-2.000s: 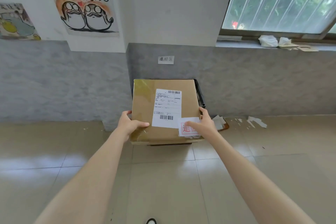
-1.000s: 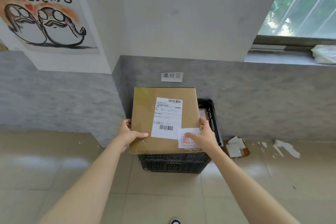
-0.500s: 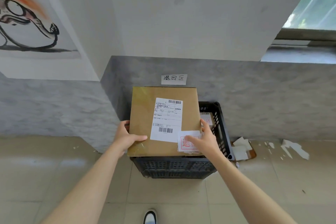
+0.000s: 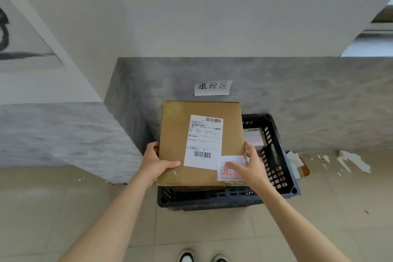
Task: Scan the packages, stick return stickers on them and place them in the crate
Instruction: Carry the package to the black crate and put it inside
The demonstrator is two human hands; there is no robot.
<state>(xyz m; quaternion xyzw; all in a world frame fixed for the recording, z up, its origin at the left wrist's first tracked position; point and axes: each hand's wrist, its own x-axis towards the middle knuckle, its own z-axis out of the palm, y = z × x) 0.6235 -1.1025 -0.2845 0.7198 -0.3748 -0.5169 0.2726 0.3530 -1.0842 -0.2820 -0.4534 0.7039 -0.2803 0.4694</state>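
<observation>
**Operator:** Head view: which step is in hand?

**Manual:** Judged: placement. Your left hand (image 4: pixel 156 162) and right hand (image 4: pixel 251 168) grip the flat brown cardboard box (image 4: pixel 176 144), red-printed white return sticker (image 4: pixel 226 173) applied, above the black slotted plastic crate (image 4: pixel 276 166).

**Operator:** Next move?

**Manual:** Lower it level into the crate, then release.

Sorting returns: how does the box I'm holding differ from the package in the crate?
The held box is large, brown, over the crate; the small package is pale, inside it. The left hand and right hand grip the held box; no hand holds the small package. Both bear red-printed stickers.
</observation>
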